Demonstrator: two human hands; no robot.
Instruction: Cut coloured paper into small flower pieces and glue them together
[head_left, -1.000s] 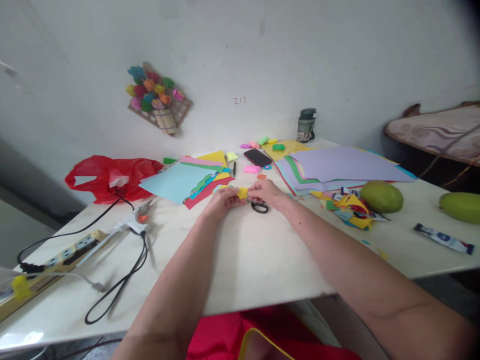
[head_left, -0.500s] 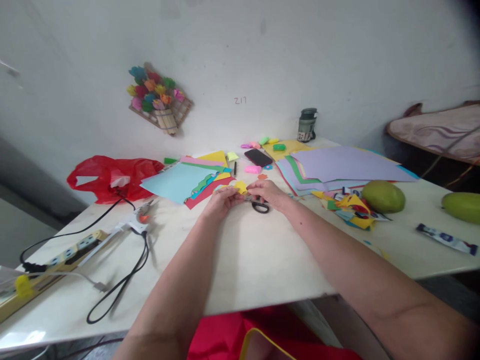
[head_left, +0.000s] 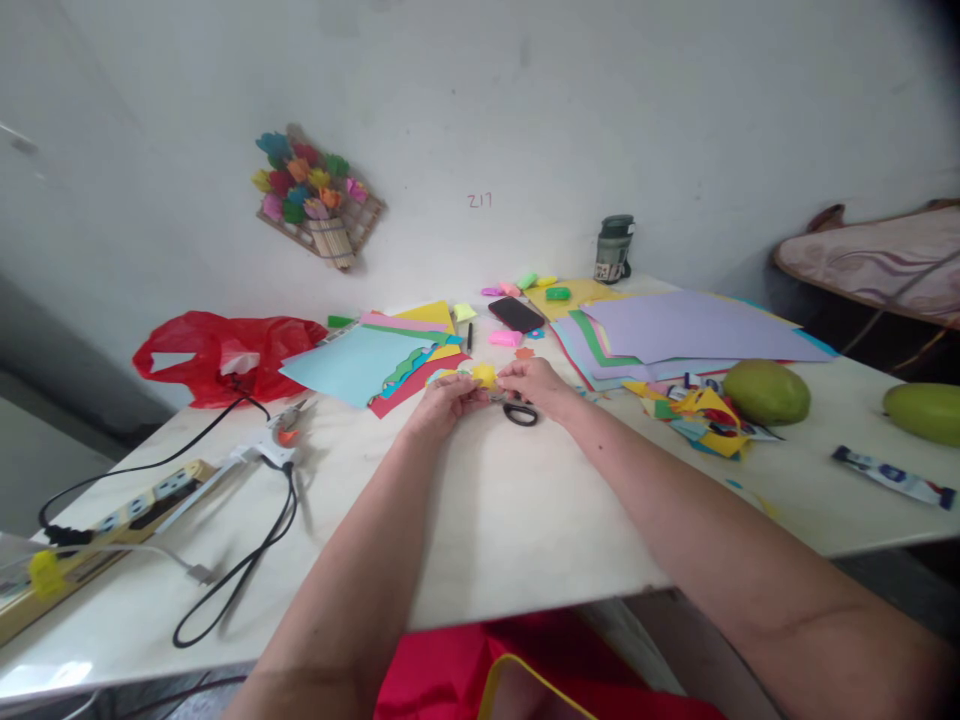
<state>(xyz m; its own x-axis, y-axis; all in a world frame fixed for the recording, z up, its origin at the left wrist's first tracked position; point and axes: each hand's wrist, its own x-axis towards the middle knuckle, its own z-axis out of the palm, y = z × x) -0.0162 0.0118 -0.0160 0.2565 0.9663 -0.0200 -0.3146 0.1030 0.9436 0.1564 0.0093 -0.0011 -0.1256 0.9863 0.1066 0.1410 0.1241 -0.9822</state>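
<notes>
Both hands meet over the middle of the table around a small yellow paper cutout (head_left: 484, 376). My left hand (head_left: 448, 398) has its fingers closed on the cutout's left edge. From the other side, my right hand (head_left: 538, 386) pinches its right edge. Just beneath them lies a pair of scissors (head_left: 520, 414) with a black handle loop showing; the blades are mostly hidden by the fingers. An orange paper cutout (head_left: 524, 353) rests a little beyond the right hand.
Coloured paper sheets lie left (head_left: 352, 362) and right (head_left: 690, 330). A phone (head_left: 517, 314), pink clay pack (head_left: 505, 339) and tumbler (head_left: 614, 250) stand farther back. Paper scraps (head_left: 709, 420) and a green mango (head_left: 766, 392) are right; a glue gun (head_left: 277, 440) and power strip (head_left: 142, 505) left.
The yellow cutout has turned slightly between my fingers, and its outline looks rounder now. Both hands stay in nearly the same place; the scissors have not moved.
</notes>
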